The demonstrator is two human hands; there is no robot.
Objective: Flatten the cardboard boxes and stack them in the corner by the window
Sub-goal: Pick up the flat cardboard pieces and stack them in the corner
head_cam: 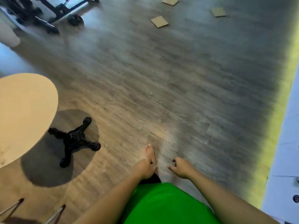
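three flat cardboard pieces lie on the floor at the far end: one (159, 21) nearest, one (170, 1) beyond it at the top edge, one (218, 11) off to the right; two bare hands show, the left hand (146, 168) and the right hand (182, 167), neither holding anything; one bare foot (150, 153) is on the floor; one round table (24, 113) stands at the left, with one black four-armed base (75, 139) under it; two slim metal legs with dark tips (55, 214) show at the lower left; one dark wheeled frame (53, 12) sits at the top left, too blurred to count its wheels
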